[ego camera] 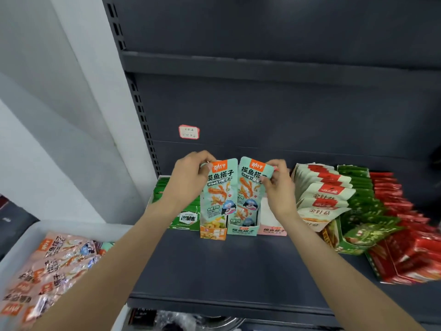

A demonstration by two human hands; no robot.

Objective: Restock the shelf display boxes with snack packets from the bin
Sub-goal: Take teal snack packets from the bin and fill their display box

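Note:
My left hand [191, 174] pinches the top of a mint-green snack packet [218, 194] that stands in an orange-fronted display box [213, 231]. My right hand [278, 185] pinches the top of a second mint-green packet [250, 187] standing in the mint display box [242, 230] beside it. A pink display box [273, 230] sits just right of these, under my right wrist. At the lower left a pale grey bin [16, 247] holds several pink snack packets [55, 263].
A green display box [185, 217] of green packets stands left of the orange box. To the right are boxes of white-and-red packets [322, 194], dark green packets [362, 199] and red packets [405, 225]. The dark shelf [238, 266] has bare room in front. An upper shelf [262, 65] hangs above.

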